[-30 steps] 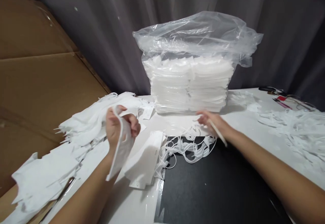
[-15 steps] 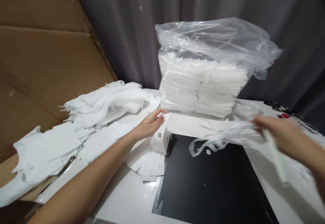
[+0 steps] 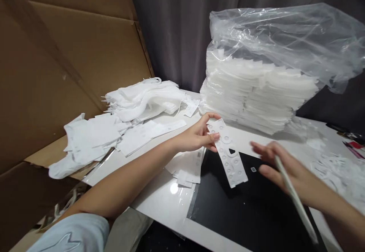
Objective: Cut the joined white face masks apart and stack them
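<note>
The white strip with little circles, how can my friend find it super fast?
Find the big black mat on the white table. By its far left corner, the left hand holds the strip. Unlike the white pieces lying nearby, it is held up, slanting.

On the counter (image 3: 159,210), a mat (image 3: 228,214) lies near, a bagged stack (image 3: 251,92) far behind it — sheets (image 3: 91,136) left, beside cardboard (image 3: 71,54), loose strips (image 3: 336,172) right. The left hand (image 3: 199,133) has a panel (image 3: 232,165) over the mat.
</note>
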Demonstrator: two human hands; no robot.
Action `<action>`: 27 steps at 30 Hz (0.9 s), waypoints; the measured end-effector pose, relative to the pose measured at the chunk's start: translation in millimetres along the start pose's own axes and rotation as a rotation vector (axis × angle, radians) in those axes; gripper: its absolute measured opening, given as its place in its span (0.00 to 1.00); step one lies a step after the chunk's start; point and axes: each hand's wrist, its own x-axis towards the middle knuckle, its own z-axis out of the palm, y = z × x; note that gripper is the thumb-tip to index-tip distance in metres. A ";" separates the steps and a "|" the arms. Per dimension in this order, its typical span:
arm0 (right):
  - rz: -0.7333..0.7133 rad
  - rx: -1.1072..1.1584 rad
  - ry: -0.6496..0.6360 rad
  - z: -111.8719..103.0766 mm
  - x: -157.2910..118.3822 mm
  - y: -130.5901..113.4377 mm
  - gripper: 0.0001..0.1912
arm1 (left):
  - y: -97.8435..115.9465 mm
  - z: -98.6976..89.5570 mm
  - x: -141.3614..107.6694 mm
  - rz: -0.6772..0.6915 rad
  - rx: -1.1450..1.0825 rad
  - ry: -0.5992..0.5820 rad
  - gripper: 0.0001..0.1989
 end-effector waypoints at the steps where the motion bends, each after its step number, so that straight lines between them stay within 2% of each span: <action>1: -0.018 0.150 -0.063 22.3 11.6 -2.6 0.18 | -1.3 -1.7 0.1 -0.009 0.015 -0.001 0.26; 4: -0.016 0.453 -0.078 74.8 36.0 -3.7 0.23 | -7.1 -15.0 1.4 -0.001 0.186 0.033 0.27; 7: 0.022 0.597 -0.057 98.9 43.6 8.5 0.23 | -8.9 -37.0 0.0 -0.039 0.649 0.030 0.25; 9: 0.079 0.630 -0.047 102.5 42.2 19.8 0.23 | -6.6 -51.7 -3.3 -0.192 0.972 -0.036 0.32; 11: 0.126 0.620 -0.040 101.8 39.3 28.7 0.22 | -3.6 -62.6 -6.9 -0.402 1.151 -0.159 0.47; 12: 0.134 0.601 -0.035 100.9 38.1 31.4 0.21 | -2.5 -66.2 -8.2 -0.480 1.189 -0.228 0.53; 14: 0.124 0.536 -0.030 99.7 36.6 33.7 0.19 | -2.2 -70.2 -9.3 -0.550 1.219 -0.339 0.59; 16: 0.110 0.446 -0.038 99.4 36.0 33.0 0.18 | -4.2 -71.8 -8.6 -0.567 1.227 -0.402 0.61; 19: 0.080 0.381 -0.070 100.1 35.1 30.4 0.16 | -8.5 -74.1 -7.0 -0.599 1.206 -0.436 0.62; 23: -0.013 0.435 -0.105 103.9 32.6 24.9 0.14 | -7.4 -71.8 -5.5 -0.568 1.171 -0.380 0.55; 27: -0.120 0.426 -0.149 110.6 29.7 13.2 0.12 | -0.3 -48.3 -2.6 -0.356 1.206 -0.278 0.37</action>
